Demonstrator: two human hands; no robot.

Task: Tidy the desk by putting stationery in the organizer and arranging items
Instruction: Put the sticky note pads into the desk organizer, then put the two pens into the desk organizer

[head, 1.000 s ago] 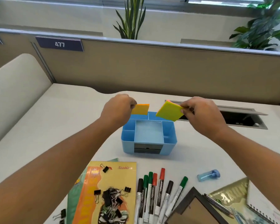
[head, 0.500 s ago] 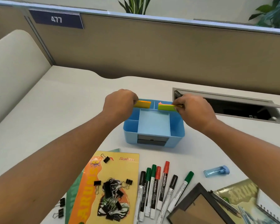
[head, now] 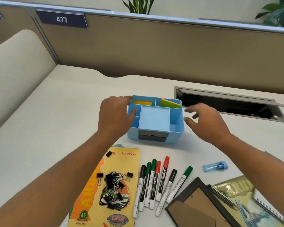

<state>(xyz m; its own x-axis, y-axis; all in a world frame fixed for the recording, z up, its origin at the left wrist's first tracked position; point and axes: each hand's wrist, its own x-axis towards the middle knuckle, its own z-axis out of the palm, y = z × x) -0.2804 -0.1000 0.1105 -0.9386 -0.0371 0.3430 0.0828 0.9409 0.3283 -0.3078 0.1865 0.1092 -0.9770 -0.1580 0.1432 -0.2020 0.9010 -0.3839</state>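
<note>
A light blue desk organizer (head: 177, 128) stands mid-desk. Its back left compartment holds an orange-yellow sticky pad (head: 142, 102); the back right one holds a green-yellow pad (head: 170, 103), tilted. My left hand (head: 116, 115) hovers over the organizer's left rim, fingers spread, holding nothing. My right hand (head: 205, 122) is just right of the organizer, fingers apart and empty. Several whiteboard markers (head: 156, 182) lie in a row in front. Black binder clips (head: 112, 181) are scattered on a yellow notebook (head: 108, 190).
A blue transparent lighter-like item (head: 215, 167) lies right of the markers. A dark picture frame (head: 198, 207), pens (head: 220, 194) and booklets (head: 246, 200) fill the near right corner. An open cable tray (head: 228, 104) sits behind my right hand. A partition wall bounds the desk's far side.
Both hands let go of the sticky pads, which now rest in the organizer's back compartments. The hands have drawn back and opened.
</note>
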